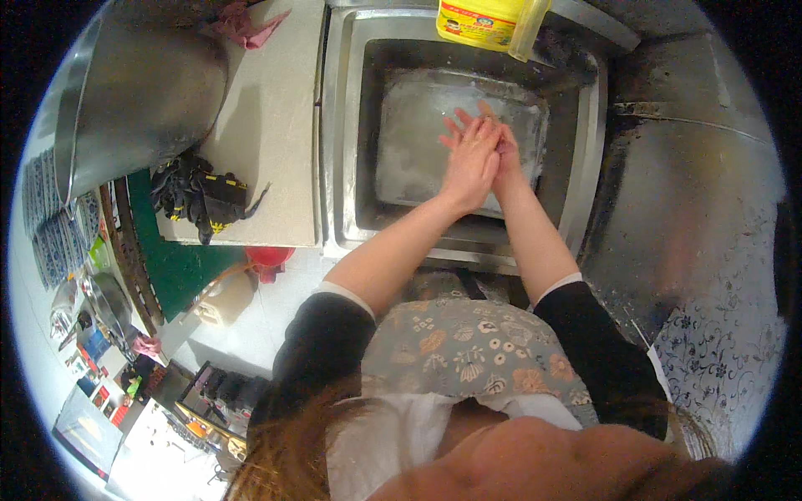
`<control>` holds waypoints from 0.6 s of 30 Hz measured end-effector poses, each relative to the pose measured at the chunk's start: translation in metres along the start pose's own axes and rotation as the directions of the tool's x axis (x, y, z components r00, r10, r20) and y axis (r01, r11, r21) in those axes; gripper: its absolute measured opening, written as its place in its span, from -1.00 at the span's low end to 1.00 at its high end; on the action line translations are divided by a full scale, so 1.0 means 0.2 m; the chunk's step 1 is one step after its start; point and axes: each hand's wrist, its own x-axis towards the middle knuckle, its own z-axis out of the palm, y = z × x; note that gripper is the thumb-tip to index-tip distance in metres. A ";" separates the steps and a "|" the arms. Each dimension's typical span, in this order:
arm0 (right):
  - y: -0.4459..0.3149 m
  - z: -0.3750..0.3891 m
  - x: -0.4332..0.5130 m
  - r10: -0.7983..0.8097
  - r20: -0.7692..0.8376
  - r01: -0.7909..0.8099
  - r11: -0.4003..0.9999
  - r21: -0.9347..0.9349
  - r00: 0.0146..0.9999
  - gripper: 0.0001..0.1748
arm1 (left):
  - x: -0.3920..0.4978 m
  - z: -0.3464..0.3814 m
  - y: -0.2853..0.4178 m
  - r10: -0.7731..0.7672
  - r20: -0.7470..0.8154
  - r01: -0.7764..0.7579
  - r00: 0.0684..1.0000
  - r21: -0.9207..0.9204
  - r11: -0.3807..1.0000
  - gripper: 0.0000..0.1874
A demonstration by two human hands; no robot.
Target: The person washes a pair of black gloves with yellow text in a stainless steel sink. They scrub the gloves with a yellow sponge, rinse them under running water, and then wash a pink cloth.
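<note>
Over a stainless steel sink (407, 150) my two hands press and overlap each other. My left hand (473, 160) lies across the other with its palm side turned away from the camera. Behind it, my right hand (509, 147) shows only in part, and some fingertips stick out at the upper left. No object shows between the hands, though their contact surfaces are hidden. The sink's bottom looks wet, with whitish patches. A yellow plastic container (479, 25) with a coloured label stands at the sink's far rim, above my hands.
Left of the sink is a pale countertop (285, 138) bearing black-and-yellow gloves (203, 194), a large metal pot (150, 94) and a pink cloth (250, 25). A red plastic vessel (269, 257) and a beige jug (225, 300) sit below. A stained metal surface (683, 188) borders the right.
</note>
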 end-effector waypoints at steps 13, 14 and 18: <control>0.12 0.07 -0.04 -0.046 -0.159 0.015 0.982 -0.189 0.986 -0.82 | -0.04 -0.12 -0.12 -0.366 -0.013 0.217 0.930 -0.787 0.578 -0.32; 0.13 0.08 -0.06 -0.006 -0.181 -0.034 0.975 -0.218 0.983 -0.82 | -0.05 -0.14 -0.15 -0.317 0.077 0.262 0.945 -0.759 0.596 -0.30; 0.21 0.09 -0.13 0.072 -0.043 -0.080 0.969 -0.233 0.996 -0.81 | -0.08 -0.17 -0.22 -0.250 0.136 0.280 0.958 -0.611 0.740 -0.41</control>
